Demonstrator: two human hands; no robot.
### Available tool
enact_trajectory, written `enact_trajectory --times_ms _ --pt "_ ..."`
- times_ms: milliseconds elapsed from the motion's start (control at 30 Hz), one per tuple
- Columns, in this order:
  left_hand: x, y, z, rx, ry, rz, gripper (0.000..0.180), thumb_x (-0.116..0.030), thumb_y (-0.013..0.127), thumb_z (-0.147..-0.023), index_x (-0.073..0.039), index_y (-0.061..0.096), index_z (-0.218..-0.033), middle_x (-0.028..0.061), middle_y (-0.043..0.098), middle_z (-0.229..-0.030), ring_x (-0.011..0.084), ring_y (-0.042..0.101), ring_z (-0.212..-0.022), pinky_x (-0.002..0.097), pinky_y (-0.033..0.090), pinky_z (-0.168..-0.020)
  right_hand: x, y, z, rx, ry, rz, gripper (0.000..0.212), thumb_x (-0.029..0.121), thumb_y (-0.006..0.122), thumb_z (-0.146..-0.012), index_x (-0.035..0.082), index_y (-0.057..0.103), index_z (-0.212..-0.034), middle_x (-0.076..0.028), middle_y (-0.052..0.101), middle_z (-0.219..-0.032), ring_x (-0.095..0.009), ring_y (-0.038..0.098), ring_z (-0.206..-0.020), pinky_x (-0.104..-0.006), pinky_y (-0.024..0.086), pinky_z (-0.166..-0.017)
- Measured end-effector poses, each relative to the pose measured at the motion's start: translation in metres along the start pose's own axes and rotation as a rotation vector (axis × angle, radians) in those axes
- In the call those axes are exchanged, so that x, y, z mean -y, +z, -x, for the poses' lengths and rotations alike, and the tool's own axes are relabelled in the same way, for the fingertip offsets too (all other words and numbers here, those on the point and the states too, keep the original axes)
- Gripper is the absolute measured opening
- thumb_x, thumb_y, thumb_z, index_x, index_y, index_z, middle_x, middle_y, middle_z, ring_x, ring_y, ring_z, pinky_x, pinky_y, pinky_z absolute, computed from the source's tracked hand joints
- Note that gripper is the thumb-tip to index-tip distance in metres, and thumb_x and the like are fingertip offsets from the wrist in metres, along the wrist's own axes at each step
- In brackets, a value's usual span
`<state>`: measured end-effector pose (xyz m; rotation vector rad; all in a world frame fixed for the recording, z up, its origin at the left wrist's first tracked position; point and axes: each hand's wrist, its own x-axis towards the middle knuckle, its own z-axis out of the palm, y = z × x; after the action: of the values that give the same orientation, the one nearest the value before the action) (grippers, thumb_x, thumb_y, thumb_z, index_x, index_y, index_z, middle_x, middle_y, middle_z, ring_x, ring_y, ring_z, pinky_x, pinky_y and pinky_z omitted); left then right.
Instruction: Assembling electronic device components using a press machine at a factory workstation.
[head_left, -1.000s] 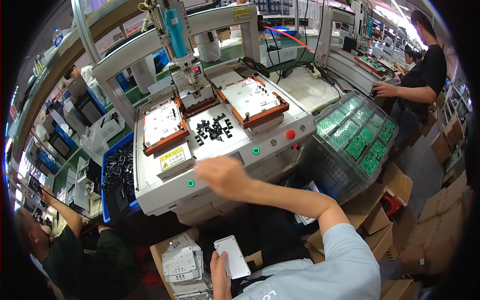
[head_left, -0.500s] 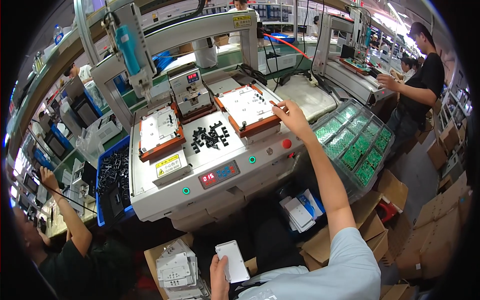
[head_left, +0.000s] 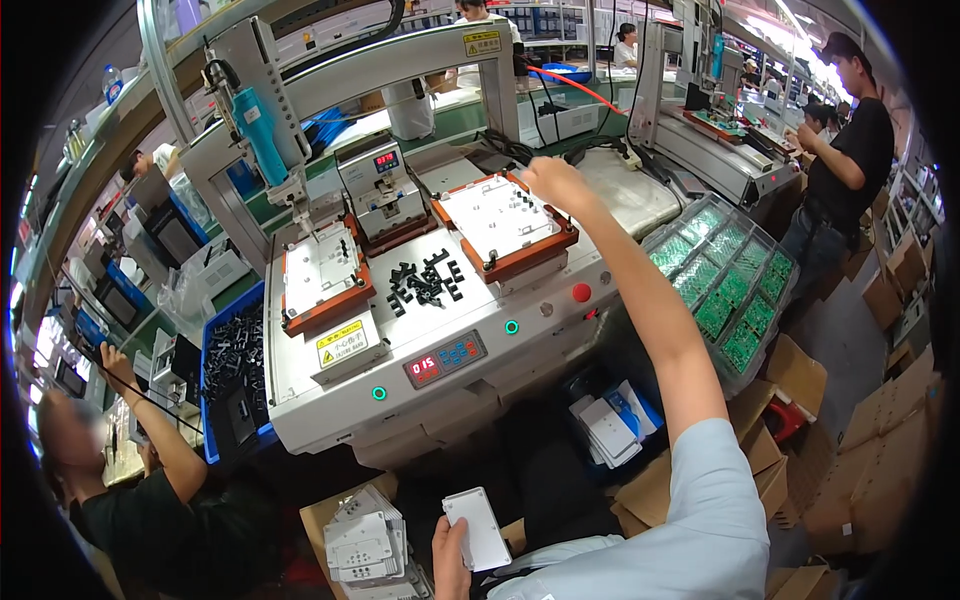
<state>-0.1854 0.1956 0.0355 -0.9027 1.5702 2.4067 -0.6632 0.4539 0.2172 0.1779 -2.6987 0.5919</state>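
Low in front of my body, my left hand (head_left: 452,556) is closed around the lower left edge of a white rectangular plastic cover (head_left: 482,530), thumb on its face. My right arm reaches forward across the machine. At the far right corner of the right-hand fixture (head_left: 508,222), my right hand (head_left: 560,186) has its fingers drawn together; anything between them is too small or hidden to make out. A white panel with small black parts lies in that orange-framed fixture. The left fixture (head_left: 322,270) holds a similar white panel, and the teal screwdriver spindle (head_left: 258,135) stands over it.
Loose black clips (head_left: 425,280) lie between the fixtures. A blue bin (head_left: 235,370) of black parts stands left. Green circuit boards fill a clear tray (head_left: 725,285) at right. White covers are stacked in a box (head_left: 368,545) and a blue bin (head_left: 612,425). Co-workers are nearby.
My right hand has moved from the right fixture's right edge to its far corner. The screwdriver spindle has come down over the left fixture. My left hand still holds the cover.
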Motion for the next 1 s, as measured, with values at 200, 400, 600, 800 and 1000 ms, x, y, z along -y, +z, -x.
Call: enact_trajectory --times_ms 200,400,600,800,1000 --pt "0.002 0.004 0.006 -0.080 -0.016 -0.052 0.058 -0.034 0.050 -0.095 0.001 0.036 -0.139 0.0146 0.034 -0.144 0.0236 0.034 -0.132 0.0304 0.030 -0.106 0.000 0.055 -0.064 0.090 0.044 -0.131 0.036 0.031 0.059 -0.085 -0.002 0.065 -0.100 -0.024 0.063 -0.106 -0.040 0.060 -0.100 -0.0469 0.049 -0.084" --pt "0.002 -0.004 0.004 0.021 0.046 -0.098 0.058 -0.033 0.052 -0.094 -0.001 0.036 -0.140 0.0130 0.034 -0.144 0.0227 0.032 -0.133 0.0302 0.030 -0.105 -0.029 0.057 -0.068 -0.040 -0.094 -0.136 0.029 0.024 0.060 -0.084 -0.003 0.067 -0.090 -0.025 0.065 -0.095 -0.040 0.063 -0.088 -0.0462 0.051 -0.079" --pt "-0.001 0.008 -0.002 0.030 -0.066 0.043 0.052 -0.029 0.051 -0.096 0.000 0.040 -0.137 0.0136 0.034 -0.144 0.0209 0.032 -0.133 0.0293 0.030 -0.105 -0.016 0.006 0.002 0.243 -0.037 -0.023 0.056 0.050 0.053 -0.086 -0.004 0.066 -0.091 -0.026 0.064 -0.095 -0.038 0.062 -0.094 -0.0442 0.048 -0.083" --pt "0.001 0.021 -0.007 0.106 -0.080 -0.029 0.048 -0.026 0.051 -0.096 -0.001 0.042 -0.136 0.0131 0.029 -0.147 0.0218 0.029 -0.135 0.0307 0.027 -0.108 -0.020 0.014 0.035 0.091 -0.073 -0.174 0.046 0.043 0.063 -0.077 -0.002 0.067 -0.074 -0.021 0.065 -0.073 -0.031 0.064 -0.071 -0.0385 0.048 -0.068" --pt "-0.007 0.032 -0.012 0.092 -0.038 -0.069 0.039 -0.021 0.049 -0.096 -0.003 0.044 -0.131 0.0121 0.031 -0.140 0.0212 0.032 -0.128 0.0314 0.029 -0.104 -0.026 0.027 0.041 0.036 0.108 -0.364 0.039 0.037 0.069 -0.071 -0.001 0.067 -0.068 -0.014 0.064 -0.066 -0.021 0.061 -0.063 -0.0310 0.047 -0.063"
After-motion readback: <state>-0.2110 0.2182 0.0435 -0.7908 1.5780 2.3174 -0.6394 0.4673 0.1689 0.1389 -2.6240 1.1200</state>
